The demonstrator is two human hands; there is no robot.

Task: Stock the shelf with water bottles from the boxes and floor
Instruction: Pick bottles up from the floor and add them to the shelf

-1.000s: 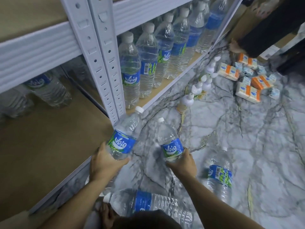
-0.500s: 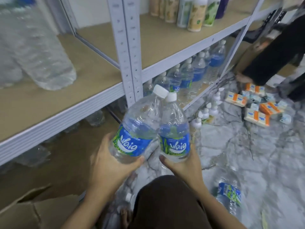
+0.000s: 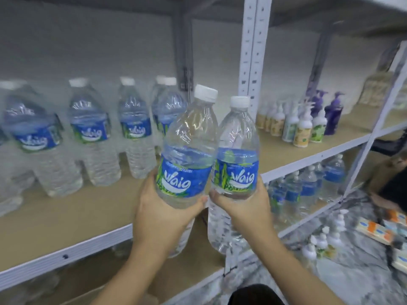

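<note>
While L hand [image 3: 163, 219] grips left bottle [image 3: 187, 150], R hand [image 3: 244, 209] grips right bottle [image 3: 239, 148], both water-filled.

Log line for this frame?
left hand: grips clear plastic blue-label water bottle | right hand: grips second identical bottle | shelf board: neither placed yet

Held bottles [image 3: 187, 150]: clear, blue labels, white caps.
</note>
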